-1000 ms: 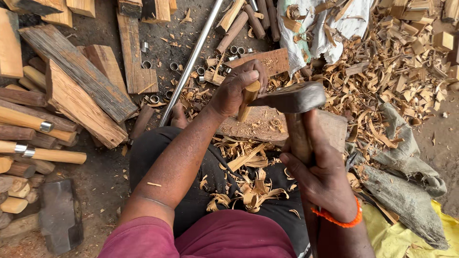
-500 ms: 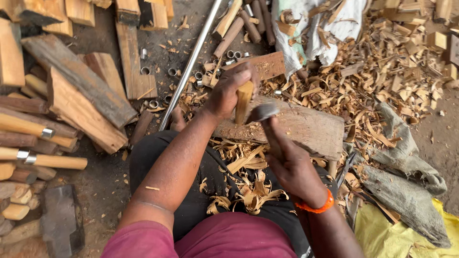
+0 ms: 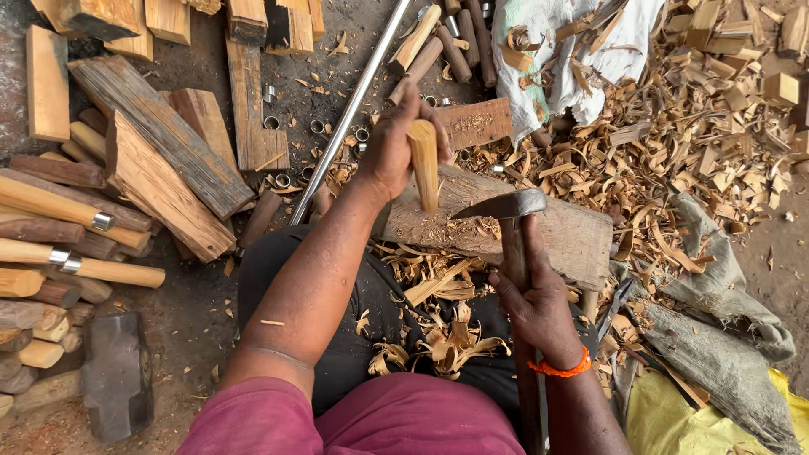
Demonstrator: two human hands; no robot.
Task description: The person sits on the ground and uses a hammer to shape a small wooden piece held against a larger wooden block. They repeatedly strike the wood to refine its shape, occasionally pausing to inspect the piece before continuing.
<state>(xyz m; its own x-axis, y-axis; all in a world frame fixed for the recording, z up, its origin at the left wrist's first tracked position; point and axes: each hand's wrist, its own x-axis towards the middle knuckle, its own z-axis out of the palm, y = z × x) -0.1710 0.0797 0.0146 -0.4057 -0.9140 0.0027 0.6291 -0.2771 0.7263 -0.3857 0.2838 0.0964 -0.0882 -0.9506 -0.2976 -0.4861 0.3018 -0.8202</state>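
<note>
Left hand [image 3: 396,152]: clenched around wooden peg [image 3: 424,164], upright on chopping block [image 3: 556,232], frame centre | Right hand [image 3: 535,299]: grasping adze [image 3: 506,206] by handle, blade just right of peg | Shavings [image 3: 438,337]: lower centre.

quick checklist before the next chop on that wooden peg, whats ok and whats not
1. Peg held firm: the left hand wraps the wooden peg, upright on the chopping block. Ok.
2. Tool grip: the right hand is closed round the handle of the adze. Ok.
3. Fingers clear of the blade: the blade edge sits close beside the peg, just below the left hand. Not ok.
4. Block steady: it rests across the lap among wood shavings; how well it is supported is hidden. Cannot tell.
5. Swing path: the steel rod lies left of the block, out of the way. Ok.
</note>
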